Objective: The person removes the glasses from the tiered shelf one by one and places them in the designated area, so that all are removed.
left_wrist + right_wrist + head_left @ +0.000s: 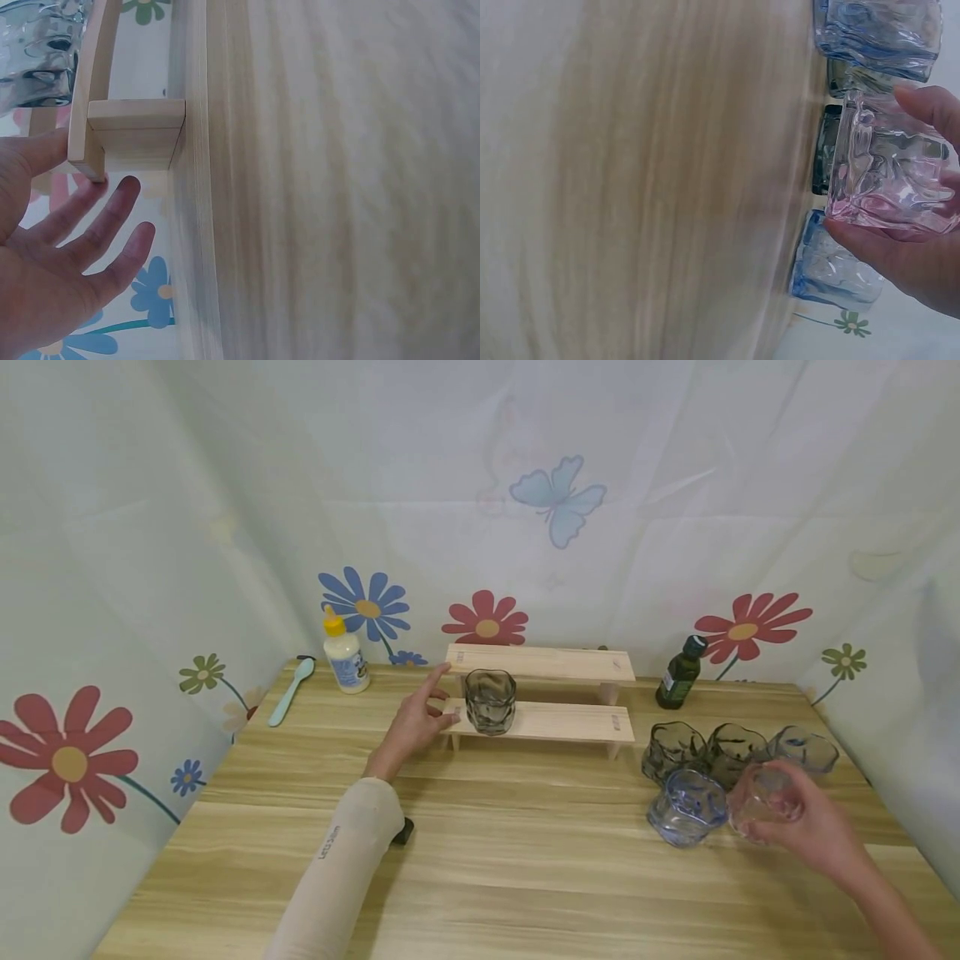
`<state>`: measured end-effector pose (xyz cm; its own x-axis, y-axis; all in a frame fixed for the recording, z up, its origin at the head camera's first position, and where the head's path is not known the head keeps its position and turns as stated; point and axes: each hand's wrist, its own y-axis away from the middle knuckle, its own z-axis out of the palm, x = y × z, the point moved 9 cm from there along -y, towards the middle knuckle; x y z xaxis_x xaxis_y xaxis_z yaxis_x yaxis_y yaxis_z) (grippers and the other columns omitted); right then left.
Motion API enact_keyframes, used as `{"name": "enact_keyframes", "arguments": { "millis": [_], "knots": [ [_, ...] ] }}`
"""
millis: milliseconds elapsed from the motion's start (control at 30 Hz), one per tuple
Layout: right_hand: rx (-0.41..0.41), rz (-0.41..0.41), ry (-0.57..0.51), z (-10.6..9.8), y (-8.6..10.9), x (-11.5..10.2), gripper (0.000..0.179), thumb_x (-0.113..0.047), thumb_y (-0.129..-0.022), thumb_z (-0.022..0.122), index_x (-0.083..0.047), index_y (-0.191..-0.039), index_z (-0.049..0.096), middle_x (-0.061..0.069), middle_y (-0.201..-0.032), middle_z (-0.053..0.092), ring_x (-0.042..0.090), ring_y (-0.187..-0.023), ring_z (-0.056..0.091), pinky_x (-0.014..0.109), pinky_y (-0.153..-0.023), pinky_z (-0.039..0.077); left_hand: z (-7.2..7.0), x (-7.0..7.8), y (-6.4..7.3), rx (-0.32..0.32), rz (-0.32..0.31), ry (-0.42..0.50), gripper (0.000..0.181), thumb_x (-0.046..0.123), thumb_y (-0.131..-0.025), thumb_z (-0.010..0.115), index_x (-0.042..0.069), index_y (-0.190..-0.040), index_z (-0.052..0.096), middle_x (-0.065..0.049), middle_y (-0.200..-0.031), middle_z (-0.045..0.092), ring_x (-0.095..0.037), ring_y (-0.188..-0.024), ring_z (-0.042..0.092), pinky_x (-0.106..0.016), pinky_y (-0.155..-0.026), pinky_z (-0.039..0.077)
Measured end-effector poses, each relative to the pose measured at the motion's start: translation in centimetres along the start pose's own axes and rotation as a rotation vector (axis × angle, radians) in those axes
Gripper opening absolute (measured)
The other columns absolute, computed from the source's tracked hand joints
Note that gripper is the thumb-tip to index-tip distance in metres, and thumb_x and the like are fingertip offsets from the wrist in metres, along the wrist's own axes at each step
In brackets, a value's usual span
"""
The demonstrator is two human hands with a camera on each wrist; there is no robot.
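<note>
My right hand grips a clear pinkish glass tumbler between thumb and fingers, just above the table at the right. Beside it stand a bluish tumbler, two grey tumblers and another bluish tumbler farther back. My left hand rests at the left end of a two-step wooden shelf, its fingers loosely spread against the end in the left wrist view. A grey tumbler stands on the lower step near that hand.
A dark green bottle stands behind the glasses. At the back left are a white bottle with a yellow cap and a pale green spoon. A flowered curtain closes off the back and sides of the wooden table.
</note>
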<state>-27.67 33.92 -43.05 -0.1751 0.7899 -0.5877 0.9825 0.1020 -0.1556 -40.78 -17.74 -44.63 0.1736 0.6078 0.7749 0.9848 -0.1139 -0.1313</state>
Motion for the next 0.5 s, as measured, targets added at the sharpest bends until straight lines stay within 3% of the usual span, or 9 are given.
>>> {"name": "enact_keyframes", "arguments": {
  "millis": [67, 167, 267, 433, 500],
  "knots": [
    [-0.002, 0.001, 0.002, 0.3, -0.1, 0.1, 0.088, -0.011, -0.068, 0.09, 0.003, -0.14, 0.04, 0.024, -0.094, 0.065, -0.006, -0.073, 0.051, 0.025, -0.054, 0.049, 0.0, 0.0, 0.0, 0.0, 0.001, -0.001, 0.089, 0.011, -0.09, 0.074, 0.041, -0.157, 0.024, -0.022, -0.133, 0.059, -0.038, -0.102, 0.069, -0.047, -0.083, 0.059],
    [-0.023, 0.016, 0.008, 0.7, -0.2, 0.4, 0.09, -0.012, -0.068, 0.091, 0.003, -0.139, 0.04, 0.026, -0.095, 0.065, 0.01, -0.076, 0.06, 0.029, -0.057, 0.05, 0.0, 0.0, -0.1, 0.001, 0.0, -0.003, 0.089, 0.01, -0.09, 0.074, 0.042, -0.156, 0.024, -0.021, -0.133, 0.06, -0.038, -0.102, 0.069, -0.047, -0.082, 0.059],
    [-0.039, 0.016, 0.017, 1.2, -0.2, 0.4, 0.091, -0.013, -0.068, 0.091, 0.004, -0.14, 0.038, 0.025, -0.095, 0.066, 0.016, -0.076, 0.062, 0.029, -0.058, 0.049, 0.0, -0.1, -0.1, 0.003, -0.004, -0.003, 0.089, 0.01, -0.09, 0.074, 0.042, -0.156, 0.024, -0.02, -0.132, 0.06, -0.038, -0.102, 0.069, -0.047, -0.082, 0.059],
    [-0.049, 0.011, 0.019, 1.6, -0.3, 0.5, 0.092, -0.009, -0.068, 0.09, 0.005, -0.141, 0.036, 0.017, -0.089, 0.064, 0.004, -0.067, 0.055, 0.026, -0.055, 0.048, 0.0, -0.1, 0.0, 0.005, -0.006, -0.003, 0.09, 0.011, -0.09, 0.075, 0.043, -0.156, 0.024, -0.019, -0.132, 0.061, -0.038, -0.101, 0.069, -0.046, -0.081, 0.059],
    [-0.055, 0.017, 0.021, 1.7, -0.3, 0.6, 0.092, -0.008, -0.068, 0.09, 0.005, -0.141, 0.035, 0.017, -0.088, 0.063, 0.007, -0.067, 0.056, 0.026, -0.055, 0.047, -0.1, 0.0, 0.0, 0.004, -0.006, -0.001, 0.09, 0.011, -0.09, 0.075, 0.043, -0.156, 0.023, -0.019, -0.132, 0.06, -0.037, -0.101, 0.069, -0.045, -0.081, 0.059]
  ]
}}
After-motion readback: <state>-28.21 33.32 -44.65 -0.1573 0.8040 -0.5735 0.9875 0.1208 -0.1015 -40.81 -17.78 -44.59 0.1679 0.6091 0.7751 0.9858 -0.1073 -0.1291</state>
